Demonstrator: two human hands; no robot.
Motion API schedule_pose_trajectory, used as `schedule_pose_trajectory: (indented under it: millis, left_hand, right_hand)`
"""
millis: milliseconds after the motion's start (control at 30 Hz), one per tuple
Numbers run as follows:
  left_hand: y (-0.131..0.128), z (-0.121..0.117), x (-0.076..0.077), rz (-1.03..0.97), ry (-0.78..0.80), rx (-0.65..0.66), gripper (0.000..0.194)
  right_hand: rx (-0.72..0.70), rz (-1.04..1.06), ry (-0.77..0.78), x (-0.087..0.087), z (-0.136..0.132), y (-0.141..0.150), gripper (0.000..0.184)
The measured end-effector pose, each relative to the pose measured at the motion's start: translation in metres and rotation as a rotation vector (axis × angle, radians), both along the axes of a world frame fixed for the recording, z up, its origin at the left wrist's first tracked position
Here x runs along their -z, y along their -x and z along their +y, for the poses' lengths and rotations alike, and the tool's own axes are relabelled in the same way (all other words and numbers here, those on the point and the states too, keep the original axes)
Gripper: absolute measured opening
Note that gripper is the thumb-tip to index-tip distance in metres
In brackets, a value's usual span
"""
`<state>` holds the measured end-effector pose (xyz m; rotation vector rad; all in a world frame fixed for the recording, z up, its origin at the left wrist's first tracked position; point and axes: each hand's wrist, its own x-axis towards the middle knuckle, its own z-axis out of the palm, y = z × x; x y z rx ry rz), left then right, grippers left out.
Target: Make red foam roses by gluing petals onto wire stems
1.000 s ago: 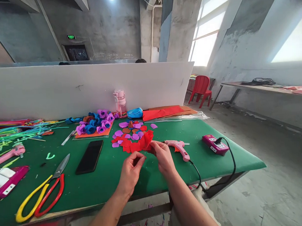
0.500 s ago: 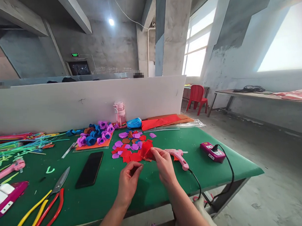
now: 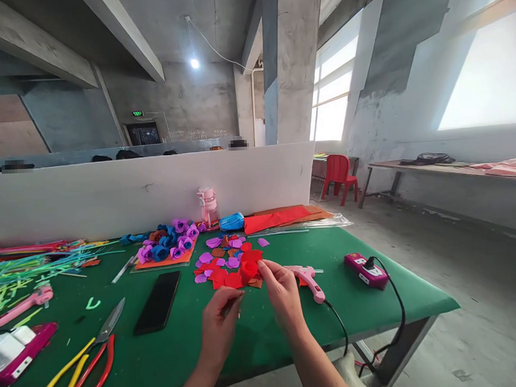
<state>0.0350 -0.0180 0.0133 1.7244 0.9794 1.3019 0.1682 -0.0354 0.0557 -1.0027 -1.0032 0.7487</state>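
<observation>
Between the thumb and fingertips of my right hand (image 3: 283, 292) is a red paper flower (image 3: 249, 269), its petals partly curled, above the middle of the table. My left hand (image 3: 220, 323) is just left of it with thumb and forefinger pinched together; whatever is in that pinch is too small to make out. Under and behind the flower lie loose red petals (image 3: 233, 280) and purple petals (image 3: 205, 257), with some brown and blue ones among them. A pink glue gun (image 3: 308, 278) rests to the right of my right hand.
Finished purple and blue flowers (image 3: 160, 252) sit at the back left. Scissors (image 3: 102, 340), a black phone (image 3: 157, 302) and colourful thin strips (image 3: 34, 266) occupy the left side. A purple power strip (image 3: 366, 270), its cord hanging off the edge, is on the right.
The view has tilted up slightly, so the table sits lower. The red flower has turned in my right hand and shows its rolled centre more. My left hand remains pinched close by.
</observation>
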Motion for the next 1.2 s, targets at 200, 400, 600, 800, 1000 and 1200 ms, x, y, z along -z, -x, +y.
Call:
schedule_pose_trajectory:
  millis: [200,400,600,800,1000,1200]
  left_hand:
    - [-0.0019,-0.0005,-0.0021,0.005,0.0,0.014,0.018]
    - [-0.003,0.0003,-0.0017,-0.019,0.067,0.007,0.018]
    - [-0.0042,0.0007,0.0012,-0.048,0.146,0.048,0.016]
    - [-0.0059,0.0009,0.002,-0.061,0.168,0.075,0.017]
    - [-0.0062,0.0007,0.0023,-0.065,0.154,0.077,0.018]
    - [-0.0062,0.0009,0.0024,-0.099,0.157,0.076,0.017]
  right_hand:
    - [-0.075,0.006,-0.025,0.0028,-0.0005,-0.0015,0.037]
    - [-0.049,-0.028,-0.023,0.0013,-0.0025,-0.0018,0.036]
    - [-0.005,0.011,0.013,0.0017,0.0011,-0.0013,0.035]
    - [-0.012,-0.002,-0.007,0.0024,0.0007,0.0031,0.038]
    - [-0.018,0.003,-0.045,0.0035,-0.0004,0.0064,0.037]
    - [-0.024,0.004,-0.047,0.0035,-0.0011,0.007,0.035]
